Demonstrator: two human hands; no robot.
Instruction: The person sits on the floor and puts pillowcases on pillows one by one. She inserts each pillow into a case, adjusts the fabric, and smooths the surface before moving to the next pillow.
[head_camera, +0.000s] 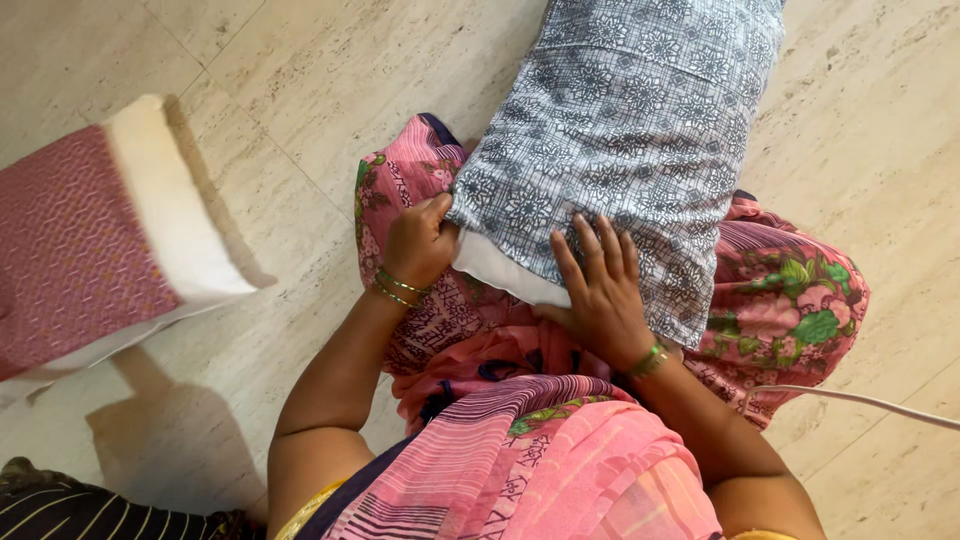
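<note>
Grey geometric-patterned pillowcase (640, 110), white pillow (495, 268)

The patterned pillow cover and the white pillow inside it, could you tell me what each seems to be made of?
The pillow cover looks like thin woven cloth, probably cotton, matte: it creases and bunches where the left hand pinches its edge. The white pillow showing at the opening looks like plain white fabric over soft filling; it bulges smoothly beside the right hand. The filling itself is hidden.

Beige marble tile floor (300, 70), white cable (860, 400), soft daylight
</note>
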